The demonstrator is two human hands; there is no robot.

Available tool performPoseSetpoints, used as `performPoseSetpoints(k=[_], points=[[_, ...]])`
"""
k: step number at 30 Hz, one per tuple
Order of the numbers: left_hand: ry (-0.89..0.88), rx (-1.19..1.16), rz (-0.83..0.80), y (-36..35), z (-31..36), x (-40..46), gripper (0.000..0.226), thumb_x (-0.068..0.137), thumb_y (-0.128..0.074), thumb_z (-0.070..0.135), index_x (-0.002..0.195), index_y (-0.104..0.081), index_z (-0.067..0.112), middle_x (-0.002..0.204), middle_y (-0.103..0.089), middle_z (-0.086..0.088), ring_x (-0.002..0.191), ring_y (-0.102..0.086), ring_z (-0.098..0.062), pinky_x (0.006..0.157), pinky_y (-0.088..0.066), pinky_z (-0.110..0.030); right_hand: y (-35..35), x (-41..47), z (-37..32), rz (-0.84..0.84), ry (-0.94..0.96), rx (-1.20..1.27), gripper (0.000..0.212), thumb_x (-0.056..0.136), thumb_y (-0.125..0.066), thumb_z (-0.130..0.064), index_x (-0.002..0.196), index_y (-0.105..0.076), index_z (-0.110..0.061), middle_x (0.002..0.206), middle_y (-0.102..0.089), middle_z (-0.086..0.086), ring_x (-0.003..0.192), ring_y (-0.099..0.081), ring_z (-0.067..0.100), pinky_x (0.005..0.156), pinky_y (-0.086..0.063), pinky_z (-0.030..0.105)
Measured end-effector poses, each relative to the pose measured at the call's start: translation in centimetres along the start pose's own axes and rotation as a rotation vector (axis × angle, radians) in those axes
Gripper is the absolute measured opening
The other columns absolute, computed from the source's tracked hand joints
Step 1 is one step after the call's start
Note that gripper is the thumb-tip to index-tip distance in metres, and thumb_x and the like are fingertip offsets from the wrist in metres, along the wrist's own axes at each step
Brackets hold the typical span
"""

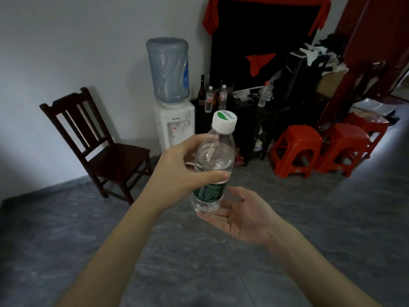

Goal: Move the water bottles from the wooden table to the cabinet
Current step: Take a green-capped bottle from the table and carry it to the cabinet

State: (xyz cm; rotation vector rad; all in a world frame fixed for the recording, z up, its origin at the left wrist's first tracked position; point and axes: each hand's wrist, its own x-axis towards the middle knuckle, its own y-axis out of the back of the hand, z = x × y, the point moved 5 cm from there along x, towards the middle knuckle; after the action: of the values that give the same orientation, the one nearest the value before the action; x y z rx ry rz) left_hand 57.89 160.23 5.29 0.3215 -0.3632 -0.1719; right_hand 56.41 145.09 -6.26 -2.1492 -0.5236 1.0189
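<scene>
My left hand [177, 173] grips a clear water bottle [215, 156] with a white cap and a dark green label, held upright in mid-air over the floor. My right hand [243, 214] lies palm up under the bottle's base, fingers straight and touching its bottom. Ahead stands the dark cabinet [250, 120]. On its top are two small water bottles [209, 99] with red labels on the left, and another clear bottle [263, 96] further right. The wooden table is out of view.
A water dispenser [172, 120] with a big blue jug stands left of the cabinet. A dark wooden chair [99, 142] sits by the wall. Red plastic stools [295, 149] stand at the right. A dark glass bottle [201, 90] and clutter share the cabinet top.
</scene>
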Motion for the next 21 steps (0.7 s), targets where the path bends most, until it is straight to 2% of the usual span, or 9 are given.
performPoseSetpoints(k=[3, 7, 11, 13, 18, 21], points=[[0.011, -0.022, -0.051, 0.8, -2.1, 4.2, 0.064, 0.066, -0.089, 0.043, 0.125, -0.065, 0.04, 0.118, -0.074, 0.017, 0.11, -0.07, -0.003, 0.094, -0.057, -0.03, -0.2, 2.9, -2.9, 0.035, 0.02, 0.022, 0.061, 0.1, -0.041, -0.038, 0.134, -0.05, 0.011, 0.132, -0.056, 0.032, 0.125, -0.056, 0.039, 0.1, -0.051, 0.039], [0.013, -0.044, -0.121, 0.5, -4.1, 9.1, 0.063, 0.067, -0.088, 0.042, 0.125, -0.065, 0.042, 0.118, -0.074, 0.017, 0.109, -0.07, -0.002, 0.092, -0.058, -0.026, -0.3, 5.4, -5.6, 0.055, 0.04, 0.093, 0.059, 0.099, -0.044, -0.036, 0.131, -0.052, 0.013, 0.131, -0.057, 0.033, 0.126, -0.055, 0.039, 0.098, -0.051, 0.041], [0.016, -0.089, -0.164, -0.4, -6.2, 13.8, 0.059, 0.066, -0.088, 0.039, 0.12, -0.065, 0.043, 0.116, -0.074, 0.016, 0.108, -0.071, -0.003, 0.09, -0.055, -0.019, 1.0, 7.9, -9.3, 0.09, 0.066, 0.142, 0.06, 0.099, -0.043, -0.036, 0.132, -0.05, 0.014, 0.131, -0.056, 0.034, 0.128, -0.053, 0.04, 0.107, -0.046, 0.04], [0.03, -0.107, -0.175, -0.9, -7.3, 16.4, 0.058, 0.067, -0.088, 0.037, 0.12, -0.065, 0.04, 0.115, -0.075, 0.014, 0.106, -0.072, -0.005, 0.091, -0.056, -0.021, 2.1, 8.9, -11.5, 0.109, 0.078, 0.173, 0.06, 0.099, -0.043, -0.036, 0.132, -0.05, 0.014, 0.131, -0.056, 0.034, 0.128, -0.053, 0.04, 0.11, -0.041, 0.041], [0.036, -0.095, -0.22, -3.4, -10.1, 23.9, 0.06, 0.068, -0.087, 0.036, 0.124, -0.065, 0.036, 0.117, -0.075, 0.011, 0.109, -0.071, -0.008, 0.096, -0.057, -0.035, 5.2, 11.6, -17.6, 0.128, 0.094, 0.204, 0.062, 0.1, -0.04, -0.039, 0.134, -0.047, 0.012, 0.13, -0.057, 0.034, 0.127, -0.054, 0.04, 0.109, -0.041, 0.042], [0.022, -0.073, -0.233, -5.4, -11.1, 28.9, 0.06, 0.067, -0.086, 0.041, 0.123, -0.064, 0.041, 0.119, -0.074, 0.014, 0.11, -0.07, -0.005, 0.09, -0.057, -0.026, 7.3, 13.2, -22.4, 0.139, 0.123, 0.19, 0.062, 0.1, -0.04, -0.039, 0.135, -0.048, 0.012, 0.131, -0.057, 0.034, 0.129, -0.052, 0.04, 0.113, -0.037, 0.042]])
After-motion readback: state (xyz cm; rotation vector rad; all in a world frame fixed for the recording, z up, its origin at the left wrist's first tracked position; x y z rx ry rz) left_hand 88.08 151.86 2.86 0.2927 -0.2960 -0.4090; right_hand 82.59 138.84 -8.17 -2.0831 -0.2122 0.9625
